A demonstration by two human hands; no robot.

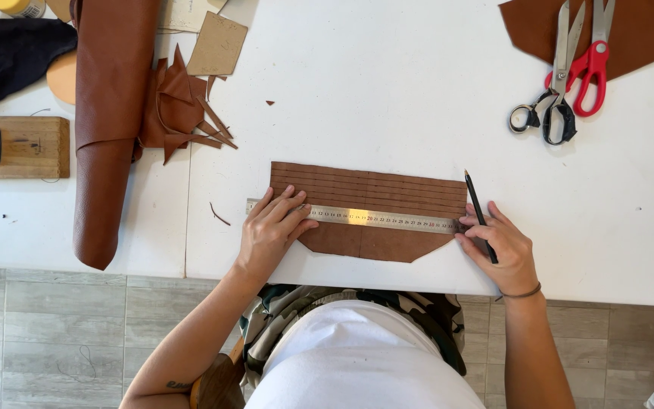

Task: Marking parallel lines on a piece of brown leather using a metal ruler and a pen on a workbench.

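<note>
A flat brown leather piece [369, 189] with several parallel lines lies near the front edge of the white table [387, 91]. A steel ruler [357, 218] lies across it from left to right. My left hand [272, 227] presses flat on the ruler's left end, fingers spread. At the ruler's right end, my right hand [497, 246] holds a black pen [479, 212], its tip pointing away from me beside the leather's right edge.
A roll of brown leather [107, 121] and leather scraps [179, 110] lie at the left. A wooden block [28, 146] sits at the far left. Black-handled scissors [550, 106] and red-handled scissors [592, 68] rest on another leather sheet [645, 30] at the back right.
</note>
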